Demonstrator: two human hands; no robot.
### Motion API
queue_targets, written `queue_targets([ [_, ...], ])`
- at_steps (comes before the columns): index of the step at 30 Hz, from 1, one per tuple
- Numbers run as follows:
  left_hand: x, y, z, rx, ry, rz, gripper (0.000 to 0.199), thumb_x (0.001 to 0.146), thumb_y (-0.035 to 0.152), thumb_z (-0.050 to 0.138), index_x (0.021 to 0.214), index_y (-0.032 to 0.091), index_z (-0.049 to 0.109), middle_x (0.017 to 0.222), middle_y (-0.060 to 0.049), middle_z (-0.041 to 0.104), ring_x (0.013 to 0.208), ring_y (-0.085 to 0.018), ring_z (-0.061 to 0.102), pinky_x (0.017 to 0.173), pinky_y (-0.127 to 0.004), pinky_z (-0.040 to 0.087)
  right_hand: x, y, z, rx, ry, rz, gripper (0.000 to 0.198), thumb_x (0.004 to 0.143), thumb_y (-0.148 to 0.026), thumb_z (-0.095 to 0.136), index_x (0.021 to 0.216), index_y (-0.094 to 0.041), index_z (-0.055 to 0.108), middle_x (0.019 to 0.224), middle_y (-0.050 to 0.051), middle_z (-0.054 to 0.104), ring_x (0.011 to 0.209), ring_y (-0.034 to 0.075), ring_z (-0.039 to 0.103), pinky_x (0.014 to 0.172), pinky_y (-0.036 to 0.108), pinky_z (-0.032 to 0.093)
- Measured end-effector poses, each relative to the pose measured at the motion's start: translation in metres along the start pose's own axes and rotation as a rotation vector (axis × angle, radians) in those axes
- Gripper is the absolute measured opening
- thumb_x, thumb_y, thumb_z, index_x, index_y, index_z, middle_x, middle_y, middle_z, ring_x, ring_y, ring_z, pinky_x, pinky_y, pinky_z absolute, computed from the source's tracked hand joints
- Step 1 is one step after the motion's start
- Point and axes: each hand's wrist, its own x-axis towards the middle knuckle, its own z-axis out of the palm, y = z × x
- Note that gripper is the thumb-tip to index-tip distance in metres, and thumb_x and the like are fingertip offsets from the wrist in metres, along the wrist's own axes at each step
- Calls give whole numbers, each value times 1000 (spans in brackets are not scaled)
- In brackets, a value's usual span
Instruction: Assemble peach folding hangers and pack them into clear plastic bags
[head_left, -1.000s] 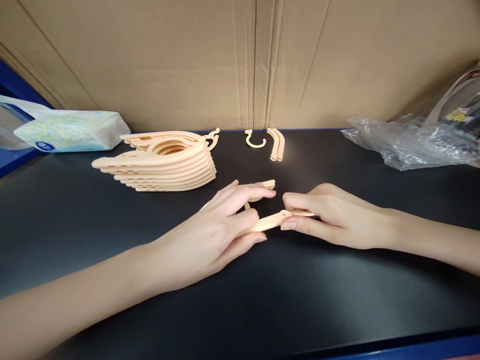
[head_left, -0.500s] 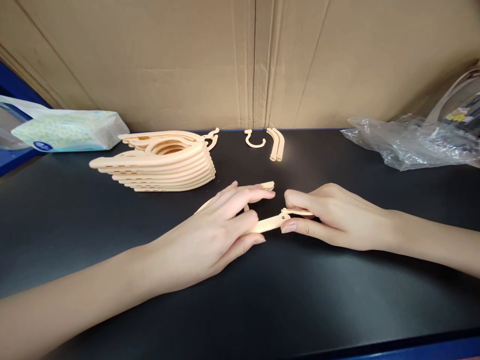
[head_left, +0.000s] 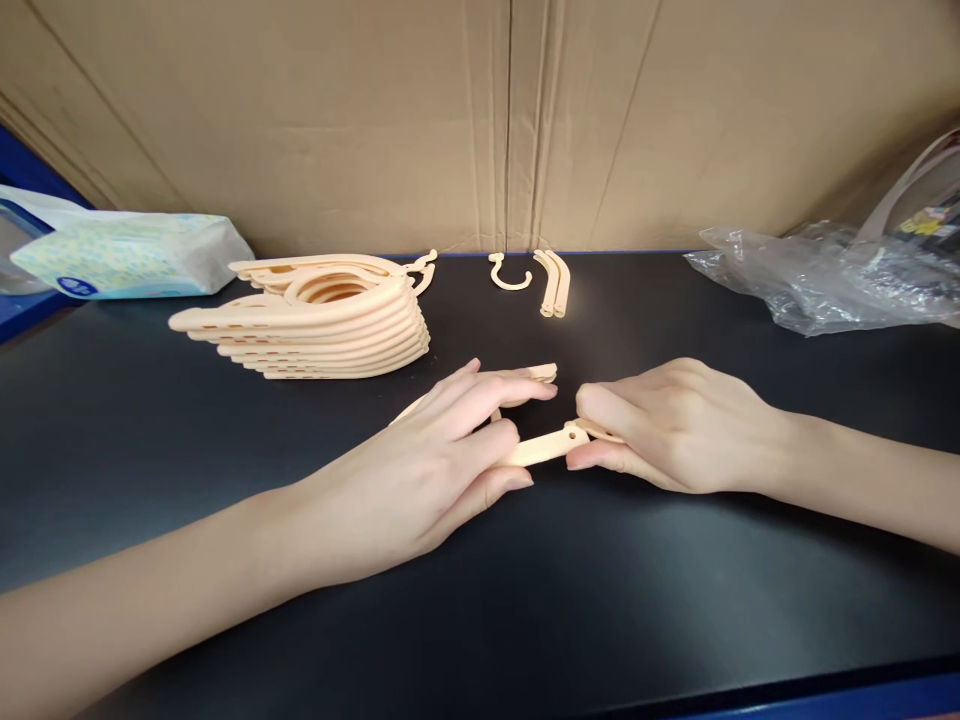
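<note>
My left hand (head_left: 450,460) lies over a cream plastic hanger part (head_left: 541,446), its thumb and fingers closed round it; most of that part is covered by the hand. One arm end with a small round hole sticks out to the right. There my right hand (head_left: 675,430) pinches a second, thin cream piece (head_left: 604,433) between thumb and bent forefinger. The two pieces meet at the holed end; whether they are locked together I cannot tell.
Behind my left hand stands a stack of cream hangers (head_left: 330,330). A loose hook (head_left: 511,275) and two short curved arms (head_left: 553,285) lie at the back of the black table (head_left: 480,620). A tissue pack (head_left: 135,255) is at left, crumpled clear plastic (head_left: 810,285) at right, cardboard (head_left: 337,120) behind.
My right hand has turned slightly and shifted a little to the right, and the thin piece in it tilts further down. The left hand keeps its hold.
</note>
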Motion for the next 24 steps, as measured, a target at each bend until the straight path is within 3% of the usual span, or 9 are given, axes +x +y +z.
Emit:
queue_targets([
  [6, 2, 1, 0, -13, 16, -3, 18, 103, 21, 45, 91, 16, 58, 144, -13, 52, 144, -24, 42, 125, -48, 24, -1, 1, -2, -198, 94, -91, 53, 109, -41, 22, 68, -20, 48, 50, -4, 46, 40, 11, 38, 46, 27, 21],
  [14, 0, 0, 1, 15, -10, 0, 21, 105, 23, 41, 90, 18, 55, 144, -13, 51, 142, -22, 43, 125, -50, 23, -1, 2, -4, -337, 111, -171, 51, 107, -42, 32, 63, -21, 47, 54, -2, 49, 44, 12, 40, 49, 29, 25],
  [24, 0, 1, 1, 12, -29, 0, 19, 105, 23, 41, 90, 18, 54, 144, -12, 50, 142, -24, 42, 122, -54, 27, -1, 0, -1, -263, 174, -147, 48, 106, -41, 37, 64, -21, 48, 53, -4, 49, 44, 11, 42, 49, 28, 27],
])
